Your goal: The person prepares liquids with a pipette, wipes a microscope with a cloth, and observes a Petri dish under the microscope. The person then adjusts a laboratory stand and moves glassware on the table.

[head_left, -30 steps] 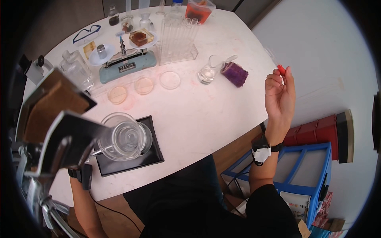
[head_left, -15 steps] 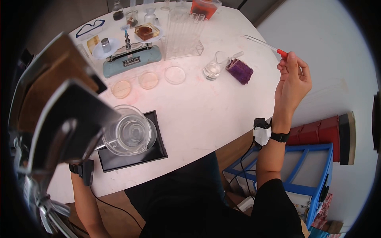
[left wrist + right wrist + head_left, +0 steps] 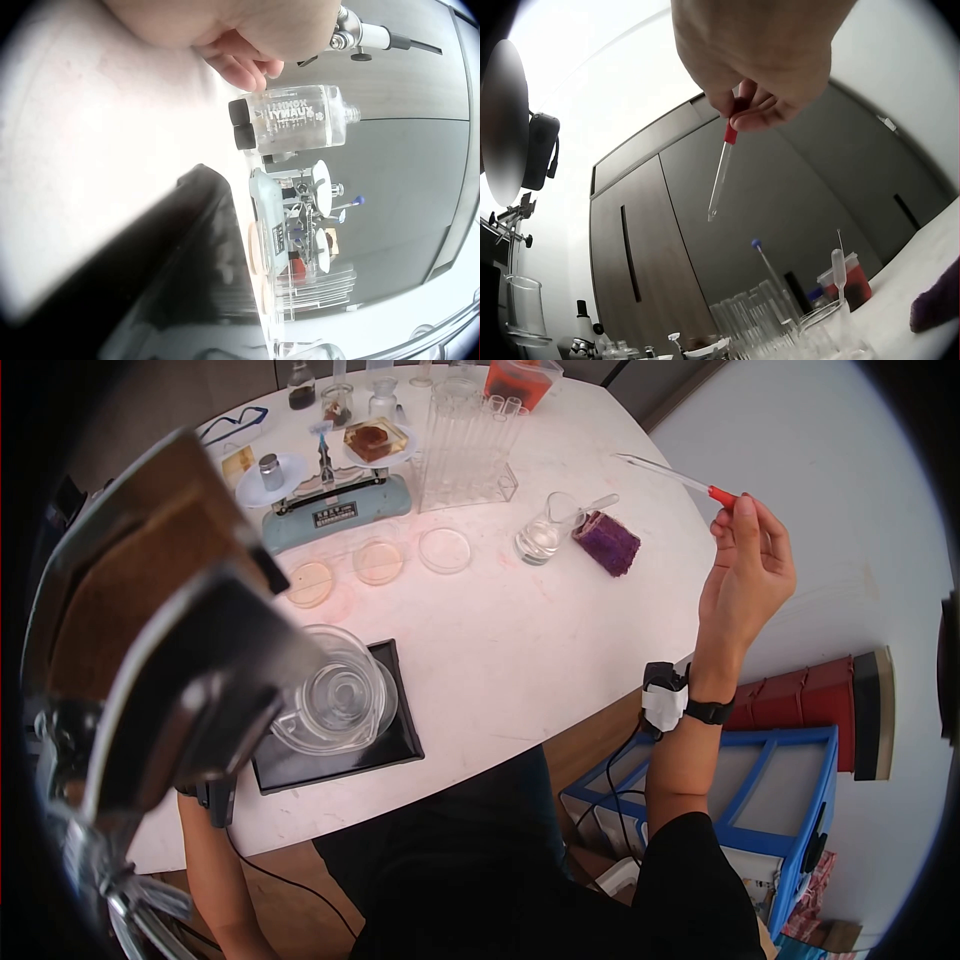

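High above the table's right edge, my right hand (image 3: 750, 570) pinches a glass dropper (image 3: 668, 473) by its red rubber bulb (image 3: 722, 497). The dropper's thin tip points left and away from me in the head view. In the right wrist view its glass tube (image 3: 720, 180) slants downward and looks clear. My left hand (image 3: 251, 37) lies low at the table, its fingers loosely bent and holding nothing; in the head view a metal stand hides it. Beside that hand stand a glass beaker (image 3: 340, 700) and a black tray (image 3: 300, 772) beneath it.
A blurred stand (image 3: 160, 690) fills the near left. Farther back are a balance (image 3: 340, 515), test tubes in a rack (image 3: 465, 460) and petri dishes (image 3: 445, 550). A small beaker (image 3: 538, 543) of clear liquid and a purple block (image 3: 607, 544) sit on the right.
My right hand has turned at the wrist and risen slightly to the right, bringing the dropper into fuller view. The head view has shifted slightly. My left arm has hardly moved.
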Demonstrator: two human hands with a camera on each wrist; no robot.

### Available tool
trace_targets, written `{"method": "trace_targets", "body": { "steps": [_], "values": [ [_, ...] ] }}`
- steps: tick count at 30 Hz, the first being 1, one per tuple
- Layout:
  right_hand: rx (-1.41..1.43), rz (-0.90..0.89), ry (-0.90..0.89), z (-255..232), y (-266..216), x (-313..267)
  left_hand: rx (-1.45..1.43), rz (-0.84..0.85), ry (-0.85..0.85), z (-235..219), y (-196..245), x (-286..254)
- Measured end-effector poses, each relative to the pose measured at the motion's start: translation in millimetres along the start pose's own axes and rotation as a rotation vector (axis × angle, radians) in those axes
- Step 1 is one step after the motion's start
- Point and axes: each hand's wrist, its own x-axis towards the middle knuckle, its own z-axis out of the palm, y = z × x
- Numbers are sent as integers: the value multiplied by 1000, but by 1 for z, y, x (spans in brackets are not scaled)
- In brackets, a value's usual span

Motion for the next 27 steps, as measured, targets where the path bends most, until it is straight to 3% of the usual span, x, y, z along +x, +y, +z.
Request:
{"method": "trace_targets", "body": {
  "steps": [14, 27],
  "values": [
    [-234, -22, 100, -48, 34, -5, -52, 86, -16, 1, -3, 1],
    [-453, 19, -72, -74, 87, -39, -1, 80, -15, -4, -5, 5]
  ]
}}
